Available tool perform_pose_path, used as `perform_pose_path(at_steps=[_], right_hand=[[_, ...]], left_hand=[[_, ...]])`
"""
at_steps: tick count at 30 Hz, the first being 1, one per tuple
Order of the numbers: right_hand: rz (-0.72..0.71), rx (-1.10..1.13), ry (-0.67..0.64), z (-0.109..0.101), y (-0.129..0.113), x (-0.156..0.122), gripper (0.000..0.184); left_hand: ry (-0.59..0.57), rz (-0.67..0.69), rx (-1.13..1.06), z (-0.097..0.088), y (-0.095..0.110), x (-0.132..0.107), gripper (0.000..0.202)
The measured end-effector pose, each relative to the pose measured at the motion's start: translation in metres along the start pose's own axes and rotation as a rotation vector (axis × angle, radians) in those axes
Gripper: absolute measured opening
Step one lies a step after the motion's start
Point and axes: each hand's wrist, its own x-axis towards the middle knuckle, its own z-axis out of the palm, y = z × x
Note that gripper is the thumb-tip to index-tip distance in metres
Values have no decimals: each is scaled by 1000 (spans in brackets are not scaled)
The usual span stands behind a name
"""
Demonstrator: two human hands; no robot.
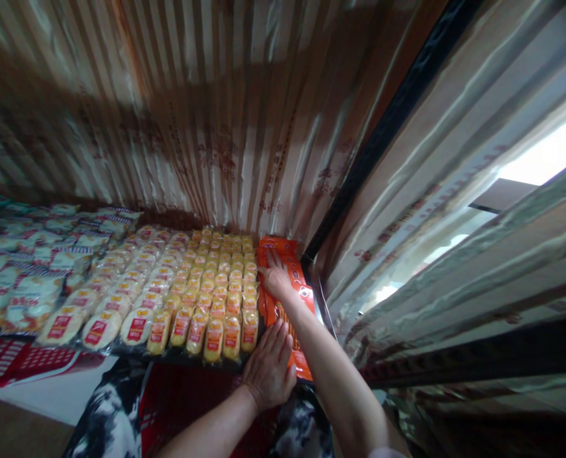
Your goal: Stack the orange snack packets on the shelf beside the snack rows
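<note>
A long orange snack packet lies at the right end of a shelf, beside rows of yellow packets. My left hand rests flat on the near end of the orange packet, fingers stretched out and close together. My right hand presses on the packet farther back, fingers extended along it. Both forearms reach in from the bottom of the view.
Left of the yellow rows lie cream packets with red labels, then white and blue bags. A ribbed, shiny wall rises behind. A dark post and shiny slats close the right side. A red crate sits below.
</note>
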Motion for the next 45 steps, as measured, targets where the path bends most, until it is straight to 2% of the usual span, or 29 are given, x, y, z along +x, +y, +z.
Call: perform_pose_path(at_steps=[4, 11, 20, 24, 27, 31, 35, 38, 41, 45], right_hand=[[-2, -4, -9, 0, -1, 6, 42], [16, 24, -10, 9, 0, 9, 44], [30, 27, 28, 8, 0, 8, 51], [13, 48, 44, 6, 1, 7, 54], [9, 114, 106, 2, 6, 0, 60], [133, 215, 335, -2, 21, -26, 54], [245, 284, 536, 5, 37, -77, 43], [303, 319, 571, 17, 37, -122, 44], [341, 339, 568, 35, 28, -161, 44], [370, 338, 544, 61, 19, -191, 47]], left_hand=[[-37, -20, -6, 0, 0, -1, 60], [-43, -19, 2, 0, 1, -1, 63], [-48, -12, 1, -1, 1, -1, 65], [-18, -5, -8, 2, 0, -2, 67], [20, 14, -6, 2, -1, -2, 69], [28, 20, -8, 1, -1, 0, 68], [-27, -21, -20, 0, 0, 1, 60], [-46, -53, 0, 0, 0, 0, 55], [-45, -54, 28, 2, 0, 0, 53], [-33, -43, 74, 4, 0, -1, 48]])
